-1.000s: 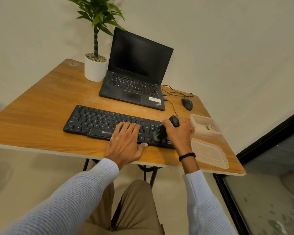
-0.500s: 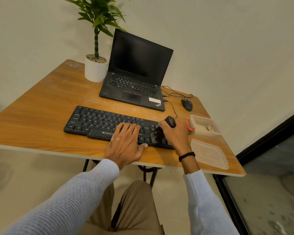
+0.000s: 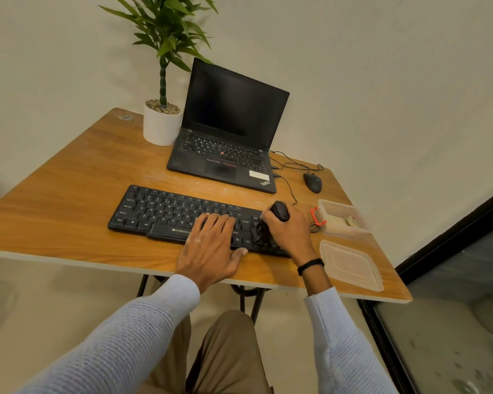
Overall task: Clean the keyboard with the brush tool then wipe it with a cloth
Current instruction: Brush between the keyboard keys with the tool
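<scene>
Brushing under way: the right hand (image 3: 292, 233) grips a black brush (image 3: 280, 211), its bristles down on the right end of the keyboard (image 3: 168, 211). The left hand (image 3: 211, 248) lies flat just beside it, fingers straight on the keys, apparently steadying the board.

The keyboard's long axis runs away to the left of both hands, so nearly all its length lies beyond the left hand. That flat hand sits between the brush and those keys. By this reading, it would have to lift or slide before any sweep leftward.

Ahead of the hands stands an open laptop (image 3: 228, 155), with a potted plant (image 3: 161, 126) further left. A mouse (image 3: 312, 182) rests ahead of the right hand, a cable trailing down towards the brush.

Right of that hand is a clear tub (image 3: 329, 221), a red clip (image 3: 316, 217) at its near corner. Its lid (image 3: 350, 265) lies by the right wrist. No cloth shows plainly; something pale in the tub is too small to tell.
</scene>
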